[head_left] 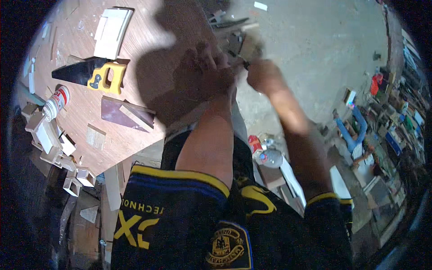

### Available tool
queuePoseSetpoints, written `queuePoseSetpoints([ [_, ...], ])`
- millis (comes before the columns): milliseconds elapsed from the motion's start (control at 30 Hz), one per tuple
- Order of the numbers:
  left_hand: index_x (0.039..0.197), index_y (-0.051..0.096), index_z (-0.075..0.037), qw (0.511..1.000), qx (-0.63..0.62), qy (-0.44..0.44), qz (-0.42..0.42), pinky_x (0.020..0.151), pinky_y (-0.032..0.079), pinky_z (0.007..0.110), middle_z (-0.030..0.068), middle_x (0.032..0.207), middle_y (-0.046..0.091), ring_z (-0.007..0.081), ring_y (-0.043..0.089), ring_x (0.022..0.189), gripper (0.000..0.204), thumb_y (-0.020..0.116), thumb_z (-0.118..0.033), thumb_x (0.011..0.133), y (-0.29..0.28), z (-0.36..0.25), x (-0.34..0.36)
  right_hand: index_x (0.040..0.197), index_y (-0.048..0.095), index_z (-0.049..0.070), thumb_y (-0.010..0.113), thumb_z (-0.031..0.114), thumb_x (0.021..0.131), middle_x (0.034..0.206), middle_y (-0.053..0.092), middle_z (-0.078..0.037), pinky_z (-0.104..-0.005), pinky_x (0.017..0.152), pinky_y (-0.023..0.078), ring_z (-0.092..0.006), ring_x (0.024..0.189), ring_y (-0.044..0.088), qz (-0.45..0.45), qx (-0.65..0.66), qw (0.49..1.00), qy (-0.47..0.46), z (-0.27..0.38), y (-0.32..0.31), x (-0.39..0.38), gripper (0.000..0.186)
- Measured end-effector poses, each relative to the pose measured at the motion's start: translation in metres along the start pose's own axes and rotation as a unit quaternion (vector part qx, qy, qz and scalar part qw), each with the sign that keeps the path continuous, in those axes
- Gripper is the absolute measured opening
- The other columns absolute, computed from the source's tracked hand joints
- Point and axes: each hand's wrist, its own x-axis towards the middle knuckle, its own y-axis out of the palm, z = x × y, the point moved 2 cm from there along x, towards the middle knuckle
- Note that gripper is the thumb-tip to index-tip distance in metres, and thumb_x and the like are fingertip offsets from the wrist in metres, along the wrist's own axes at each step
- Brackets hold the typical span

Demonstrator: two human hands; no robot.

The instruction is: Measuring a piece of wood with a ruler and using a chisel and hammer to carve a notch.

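Note:
My left hand (216, 72) lies in deep shadow at the right edge of the wooden tabletop, fingers bent; whatever is under or in them is too dark to make out. Just right of it, past the edge, my right hand (266, 77) is closed in a fist and smeared by motion. A dark end of something (246, 65) shows at its thumb side, its kind unclear. Beyond the fist is a blurred brownish block-like shape (252, 47). To the left on the table lies a handsaw (105, 77) with a black blade and yellow handle.
White-faced boards (112, 33), purple-brown wood pieces (123, 112) and a white-red container (56, 103) lie on the tabletop (144, 139). Small wooden box frames (54, 148) stand at its lower left edge. Another person (357, 139) is on the floor at right, beside piled scraps (396, 130).

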Motion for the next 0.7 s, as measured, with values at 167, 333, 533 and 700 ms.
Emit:
queuePoseSetpoints([
  [167,0.099,0.065,-0.007,0.998,0.002,-0.041,0.054,0.107,0.017,0.062,0.0214,0.140,0.031,0.0487,0.018,0.133,0.054,0.066,-0.054,0.073,-0.002,-0.016,0.020,0.081,0.066,0.001,0.049,0.008,0.077,0.076,0.063,-0.022,-0.0472,0.069,0.052,-0.0381,0.075,0.064,-0.042,-0.056,0.998,0.003,-0.018,0.019,0.000,0.018],
  [333,0.099,0.065,-0.007,0.996,0.041,-0.024,0.077,0.107,0.018,0.062,0.0216,0.140,0.031,0.0490,0.018,0.133,0.054,0.066,-0.054,0.073,-0.001,0.000,-0.002,0.080,0.066,0.001,0.050,0.009,0.077,0.077,0.064,-0.022,-0.0471,0.072,0.052,-0.0370,0.078,0.065,0.019,-0.040,0.997,-0.067,-0.010,-0.007,-0.008,0.018],
  [533,0.099,0.065,-0.007,0.994,0.062,0.005,0.085,0.107,0.019,0.062,0.0217,0.140,0.031,0.0493,0.019,0.132,0.054,0.065,-0.054,0.073,0.016,-0.002,0.000,0.081,0.067,0.001,0.051,0.010,0.078,0.084,0.065,-0.024,-0.0465,0.074,0.052,-0.0372,0.084,0.065,0.031,-0.008,0.999,0.028,-0.007,0.006,0.011,0.019],
  [700,0.099,0.065,-0.007,0.991,0.090,0.013,0.097,0.107,0.019,0.061,0.0218,0.140,0.031,0.0495,0.020,0.132,0.054,0.065,-0.054,0.073,0.014,0.005,-0.001,0.080,0.067,0.001,0.052,0.013,0.079,0.082,0.064,-0.025,-0.0459,0.073,0.052,-0.0376,0.081,0.065,0.027,-0.038,0.997,-0.058,-0.007,-0.014,-0.011,0.020],
])
